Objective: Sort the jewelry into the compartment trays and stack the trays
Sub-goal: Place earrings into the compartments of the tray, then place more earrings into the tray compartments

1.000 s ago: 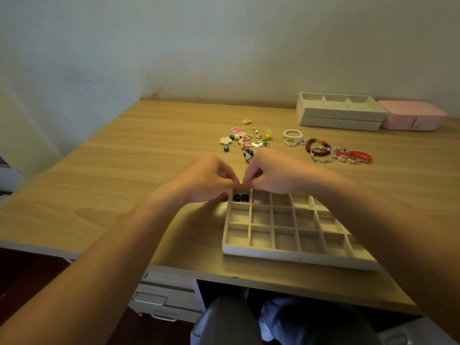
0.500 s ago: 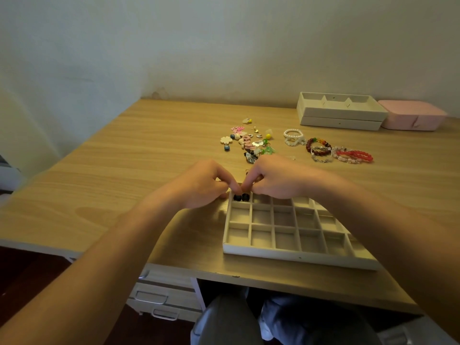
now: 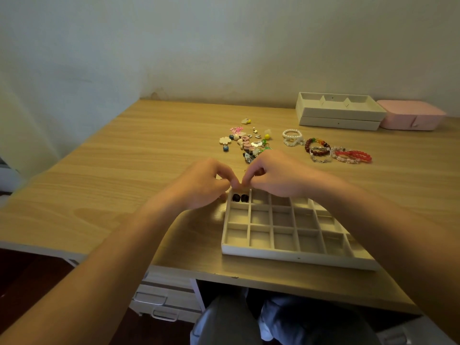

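**Small pieces go in first, at the far-left cell**

Both hands meet over the far-left corner of the compartment tray (image 3: pixel 293 230). The left hand (image 3: pixel 201 185) and right hand (image 3: pixel 271 176) each have fingertips pressed together in a pinch, touching one another just above the corner cell; what they pinch is too small to tell. Two dark beads (image 3: pixel 240 197) already lie in that cell; the other cells in view look empty.

To do this step well, I judge the pinch should open low inside the cell walls, so a tiny piece cannot bounce into a neighbour or off the tray. Matching pieces belong together.

The loose small jewelry (image 3: pixel 245 141) sits in a scatter beyond the hands, with a pearl bracelet (image 3: pixel 292 136) and coloured bead bracelets (image 3: pixel 338 153) to its right. Two stacked trays (image 3: pixel 338 114) and a pink box (image 3: pixel 410 115) stand by the wall. The tabletop (image 3: pixel 149 158) is pale wood-grain, smooth, against a plain light wall; drawers show below its near edge.
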Demonstrator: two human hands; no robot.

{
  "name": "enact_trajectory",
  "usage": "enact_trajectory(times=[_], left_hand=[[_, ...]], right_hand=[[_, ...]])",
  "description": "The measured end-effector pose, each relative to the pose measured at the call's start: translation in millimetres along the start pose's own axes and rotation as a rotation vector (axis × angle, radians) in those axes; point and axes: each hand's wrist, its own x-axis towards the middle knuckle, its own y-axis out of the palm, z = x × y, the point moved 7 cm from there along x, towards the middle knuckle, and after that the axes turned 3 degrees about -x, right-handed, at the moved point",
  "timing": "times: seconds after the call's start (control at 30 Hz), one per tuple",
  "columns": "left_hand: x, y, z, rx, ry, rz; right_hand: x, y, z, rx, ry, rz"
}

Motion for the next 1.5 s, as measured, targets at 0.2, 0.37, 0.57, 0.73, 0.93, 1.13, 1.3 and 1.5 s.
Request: enact_trajectory(times=[0.2, 0.37, 0.57, 0.73, 0.93, 1.13, 1.3, 1.5], left_hand=[[4.9, 8.0, 2.7, -0.069, 0.000, -0.059], [12.2, 18.2, 6.5, -0.084, -0.079, -0.020], [41.1, 9.1, -0.3, 0.021, -0.030, -0.134], [64.6, 22.2, -2.1, 0.103, 0.010, -0.015], [70.7, 15.2, -11.4, -0.156, 0.069, -0.037], [70.8, 2.8, -28.7, -0.303, 0.089, -0.084], [77.6, 9.4, -15.5, -0.284, 0.017, -0.077], [77.3, 15.5, 1.8, -0.331, -0.157, -0.026]], right_hand=[[-4.9, -7.3, -21.5, 0.000, 0.057, -0.035], [-12.3, -9.6, -36.5, -0.029, 0.099, 0.000], [-0.6, -21.8, -52.5, 0.039, 0.165, -0.163], [11.8, -23.3, -61.0, 0.172, 0.175, -0.178], [5.0, -34.1, -59.9, 0.413, 0.158, -0.192], [-1.3, -42.4, -56.6, 0.645, 0.138, -0.193], [1.5, -22.4, -63.1, 0.595, 0.204, -0.131], [2.6, -7.9, -74.4, 0.585, 0.308, -0.044]])
